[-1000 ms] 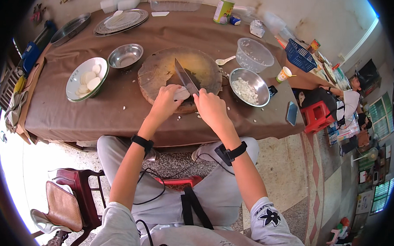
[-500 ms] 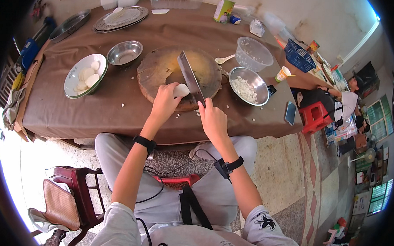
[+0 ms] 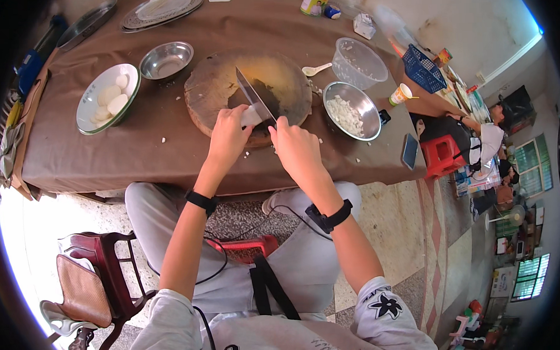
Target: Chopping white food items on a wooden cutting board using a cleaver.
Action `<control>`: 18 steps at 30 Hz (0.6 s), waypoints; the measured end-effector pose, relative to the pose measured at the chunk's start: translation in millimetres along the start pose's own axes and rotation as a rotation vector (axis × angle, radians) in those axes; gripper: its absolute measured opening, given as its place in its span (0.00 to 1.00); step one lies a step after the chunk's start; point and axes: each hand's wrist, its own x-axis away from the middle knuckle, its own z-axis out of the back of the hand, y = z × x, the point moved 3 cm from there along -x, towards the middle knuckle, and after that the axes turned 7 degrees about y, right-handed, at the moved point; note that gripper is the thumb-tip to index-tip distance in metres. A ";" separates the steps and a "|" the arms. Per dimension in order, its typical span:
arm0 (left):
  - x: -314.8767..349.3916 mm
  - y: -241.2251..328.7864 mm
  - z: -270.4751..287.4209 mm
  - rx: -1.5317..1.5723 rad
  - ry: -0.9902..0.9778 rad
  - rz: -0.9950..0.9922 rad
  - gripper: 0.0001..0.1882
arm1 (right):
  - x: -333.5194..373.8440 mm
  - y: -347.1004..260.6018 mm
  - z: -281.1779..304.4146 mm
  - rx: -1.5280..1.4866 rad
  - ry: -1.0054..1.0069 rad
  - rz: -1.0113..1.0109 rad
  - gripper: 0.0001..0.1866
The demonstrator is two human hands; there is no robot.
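Observation:
A round wooden chopping block [image 3: 197, 94] sits at the table's near middle. Over its front edge my left hand [image 3: 228, 135] pinches a thick white vegetable piece [image 3: 251, 117], with the thumb on the near side. My right hand [image 3: 296, 146] is wrapped round the handle of a cleaver [image 3: 251, 92]. Its blade points away and leftward, against the right side of the white piece; whether it has cut in cannot be seen. To the right, a steel bowl [image 3: 374, 125] holds small white chopped bits [image 3: 344, 116]. At the left stands a white bowl [image 3: 86, 114] of round white slices [image 3: 109, 94].
A steel bowl [image 3: 165, 66] sits left of the block. Rightward are a white spoon [image 3: 316, 70], a clear plastic tub [image 3: 362, 64], a paper cup [image 3: 400, 95] and a phone [image 3: 409, 151]. White crumbs dot the brown cloth. Another person [image 3: 490, 143] sits far right.
The cleaver has come leftward to the white piece, and my right hand has moved nearer my left. The whole view has shifted slightly, so the table sits higher.

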 end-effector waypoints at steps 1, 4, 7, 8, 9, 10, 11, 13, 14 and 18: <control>-0.2 1.7 0.9 0.003 0.013 -0.025 0.26 | -4.6 -0.5 -1.1 -0.011 -0.017 0.006 0.16; -0.1 3.4 2.3 0.005 0.023 -0.027 0.26 | -13.9 -1.6 -2.8 -0.026 -0.050 0.000 0.15; 2.7 0.4 3.7 0.011 0.007 -0.023 0.26 | -11.4 2.5 -5.9 -0.033 -0.010 -0.021 0.15; 2.1 -0.6 3.9 0.013 0.011 -0.022 0.26 | -7.4 5.2 -7.5 -0.034 0.039 -0.035 0.15; 1.3 -0.6 4.8 0.010 0.023 -0.057 0.26 | -3.1 6.1 -11.1 -0.033 0.040 -0.031 0.15; 2.0 0.9 5.4 0.008 0.031 -0.091 0.26 | 4.0 8.4 -14.1 -0.032 0.062 -0.061 0.16; 2.5 1.2 6.3 0.009 0.032 -0.089 0.26 | 10.8 10.8 -16.9 -0.032 0.084 -0.090 0.16; 2.8 1.5 9.3 -0.046 0.052 -0.125 0.26 | 22.8 11.1 -20.7 -0.052 0.110 -0.082 0.16; 2.3 1.1 10.2 -0.049 0.052 -0.125 0.26 | 25.3 11.1 -21.6 -0.072 0.138 -0.075 0.17; 2.7 -3.4 10.2 -0.048 0.044 -0.133 0.26 | 25.6 15.7 -23.5 -0.139 0.108 -0.071 0.16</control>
